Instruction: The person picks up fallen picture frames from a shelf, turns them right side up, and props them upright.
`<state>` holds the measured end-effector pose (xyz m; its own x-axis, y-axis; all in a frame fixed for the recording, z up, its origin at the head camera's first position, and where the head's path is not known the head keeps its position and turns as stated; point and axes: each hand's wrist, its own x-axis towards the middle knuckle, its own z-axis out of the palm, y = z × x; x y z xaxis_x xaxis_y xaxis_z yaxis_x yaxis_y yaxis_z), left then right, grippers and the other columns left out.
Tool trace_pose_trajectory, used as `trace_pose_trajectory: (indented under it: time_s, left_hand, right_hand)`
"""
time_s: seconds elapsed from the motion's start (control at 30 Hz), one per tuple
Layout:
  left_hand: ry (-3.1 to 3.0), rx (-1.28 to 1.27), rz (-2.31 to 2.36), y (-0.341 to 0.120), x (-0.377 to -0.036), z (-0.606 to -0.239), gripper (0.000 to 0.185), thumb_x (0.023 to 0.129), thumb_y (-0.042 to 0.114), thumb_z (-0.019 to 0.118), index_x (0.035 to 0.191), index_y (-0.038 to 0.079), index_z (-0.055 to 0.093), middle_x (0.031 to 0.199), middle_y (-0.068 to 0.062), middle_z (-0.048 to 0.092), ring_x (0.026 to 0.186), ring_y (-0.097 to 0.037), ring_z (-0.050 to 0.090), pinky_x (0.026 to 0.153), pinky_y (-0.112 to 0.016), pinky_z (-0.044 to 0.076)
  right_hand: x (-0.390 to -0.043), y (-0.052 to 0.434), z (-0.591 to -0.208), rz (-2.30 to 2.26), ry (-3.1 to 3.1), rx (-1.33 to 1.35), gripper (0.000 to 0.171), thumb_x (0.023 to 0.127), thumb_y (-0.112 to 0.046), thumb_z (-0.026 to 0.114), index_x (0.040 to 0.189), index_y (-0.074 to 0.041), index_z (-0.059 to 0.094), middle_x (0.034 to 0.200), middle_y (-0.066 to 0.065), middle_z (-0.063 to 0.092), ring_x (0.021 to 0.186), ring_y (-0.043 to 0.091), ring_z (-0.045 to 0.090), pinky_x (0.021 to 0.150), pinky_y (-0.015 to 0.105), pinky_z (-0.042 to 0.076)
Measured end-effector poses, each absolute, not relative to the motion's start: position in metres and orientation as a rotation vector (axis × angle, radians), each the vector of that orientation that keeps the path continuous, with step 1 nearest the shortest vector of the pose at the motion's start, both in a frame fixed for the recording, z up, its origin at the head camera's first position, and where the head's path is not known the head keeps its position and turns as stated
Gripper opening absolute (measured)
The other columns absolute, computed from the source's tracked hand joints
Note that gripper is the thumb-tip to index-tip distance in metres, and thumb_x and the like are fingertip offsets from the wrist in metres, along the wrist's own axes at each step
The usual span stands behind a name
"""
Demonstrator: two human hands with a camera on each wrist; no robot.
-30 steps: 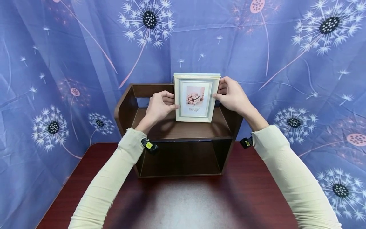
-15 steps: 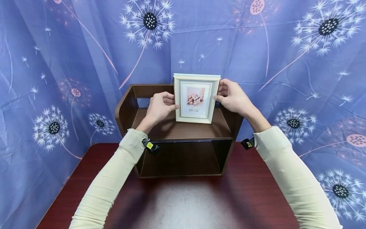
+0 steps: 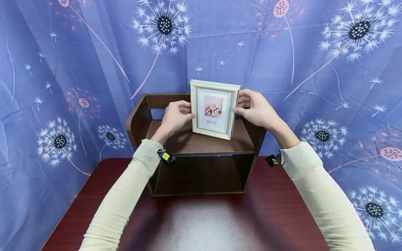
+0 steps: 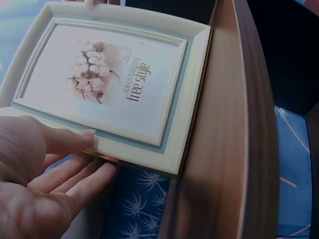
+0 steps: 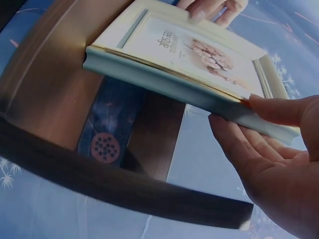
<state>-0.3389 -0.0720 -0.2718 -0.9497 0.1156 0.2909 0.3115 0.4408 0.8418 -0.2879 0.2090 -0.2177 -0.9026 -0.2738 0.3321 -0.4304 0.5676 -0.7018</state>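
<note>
A cream picture frame (image 3: 213, 109) with a flower print stands upright on the top board of a dark wooden shelf (image 3: 201, 144). My left hand (image 3: 176, 116) pinches its left edge, thumb on the front and fingers behind. My right hand (image 3: 252, 108) pinches the right edge the same way. The left wrist view shows the frame (image 4: 112, 84) resting its lower edge on the board, with my thumb (image 4: 67, 142) on its moulding. In the right wrist view the frame (image 5: 189, 69) sits between thumb and fingers (image 5: 249, 144), with the left hand's fingertips (image 5: 212, 7) at the far edge.
The shelf stands at the back of a dark red table (image 3: 201, 223) and has an open lower compartment (image 3: 198, 174). A blue cloth with dandelion print (image 3: 62, 69) hangs behind and on both sides. Small black wrist cameras (image 3: 166, 158) sit at both cuffs.
The frame has turned slightly, its right edge swinging toward me, so its face now angles left. Both hands kept their hold on it.
</note>
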Motion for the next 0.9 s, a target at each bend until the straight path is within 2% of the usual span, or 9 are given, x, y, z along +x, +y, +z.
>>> trace_pose_trajectory:
  time_s: [0.2,0.33,0.47,0.7,0.9]
  left_hand:
    - [-2.491,-0.378,-1.557,-0.071,-0.348,-0.275,0.044,0.094,0.01,0.077,0.137,0.004,0.068,0.129,-0.019,0.075,0.122,-0.03,0.073,0.099,-0.041,0.061]
    - [-2.526,-0.398,-1.494,-0.067,-0.353,-0.274,0.047,0.099,0.012,0.071,0.145,0.008,0.063,0.135,-0.018,0.072,0.129,-0.03,0.069,0.106,-0.042,0.058]
    - [-2.533,-0.409,-1.449,-0.062,-0.357,-0.273,0.045,0.101,0.011,0.067,0.146,0.01,0.063,0.135,-0.017,0.073,0.129,-0.028,0.069,0.108,-0.041,0.057]
    - [-2.507,-0.469,-1.544,-0.054,-0.365,-0.276,0.049,0.102,0.003,0.061,0.151,0.01,0.058,0.136,-0.019,0.071,0.129,-0.028,0.069,0.106,-0.039,0.058]
    - [-2.522,-0.526,-1.597,-0.05,-0.372,-0.276,0.049,0.103,0.003,0.057,0.152,0.008,0.057,0.138,-0.018,0.07,0.13,-0.027,0.069,0.105,-0.039,0.058]
  right_hand:
    - [-0.281,0.201,-0.219,1.229,-2.612,0.657,0.037,0.097,-0.006,0.072,0.131,0.004,0.063,0.121,0.026,0.074,0.111,0.028,0.073,0.082,0.012,0.054]
    - [-0.276,0.193,-0.22,1.186,-2.604,0.652,0.033,0.096,-0.01,0.076,0.126,-0.001,0.067,0.115,0.021,0.077,0.104,0.022,0.075,0.083,0.017,0.055]
    - [-0.271,0.183,-0.221,1.177,-2.587,0.654,0.033,0.093,-0.013,0.079,0.122,-0.003,0.068,0.111,0.017,0.078,0.101,0.023,0.076,0.085,0.024,0.056]
    - [-0.267,0.168,-0.223,1.129,-2.567,0.667,0.034,0.09,-0.019,0.085,0.113,-0.005,0.065,0.103,0.012,0.076,0.093,0.022,0.076,0.075,0.02,0.053]
    - [-0.267,0.155,-0.224,1.087,-2.559,0.682,0.037,0.088,-0.026,0.087,0.11,-0.007,0.064,0.102,0.009,0.076,0.093,0.02,0.077,0.077,0.024,0.054]
